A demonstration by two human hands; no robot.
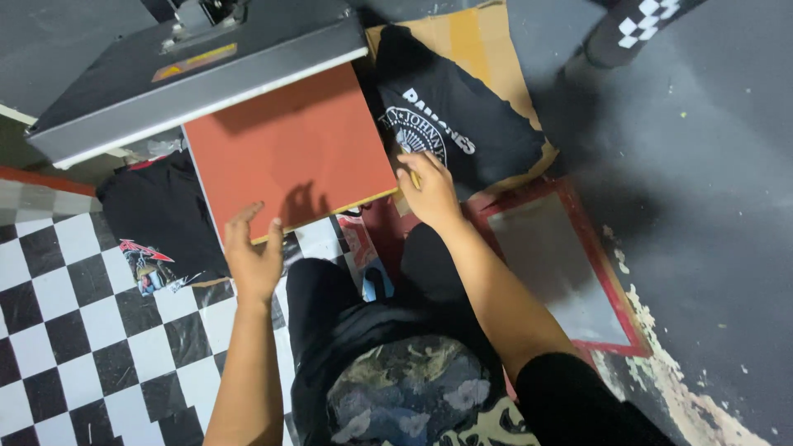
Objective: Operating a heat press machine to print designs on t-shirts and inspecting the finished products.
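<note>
while the grey upper plate (198,74) of the heat press stood swung up and away, the red pad (289,149) below it lay bare, and both hands worked at its near edge. the left hand (252,252) sat at the near left part of the pad, fingers spread and loosely curled over the edge, gripping nothing that could be seen. the right hand (429,194) was at the pad's near right corner, fingers bent and touching the edge of a black printed shirt (454,124) that lay just right of the pad on a sheet of brown cardboard (479,41); whether it actually pinched the cloth or something small could not be told. another black shirt with a coloured print (157,223) lay left of the pad, partly tucked under it, on the black and white checkered floor (66,330). a red-framed screen (570,264) rested on the ground to the right of the pad and nearer the person, beside the right forearm. farther right of the pad stretched dark, paint-flecked ground (702,206).
</note>
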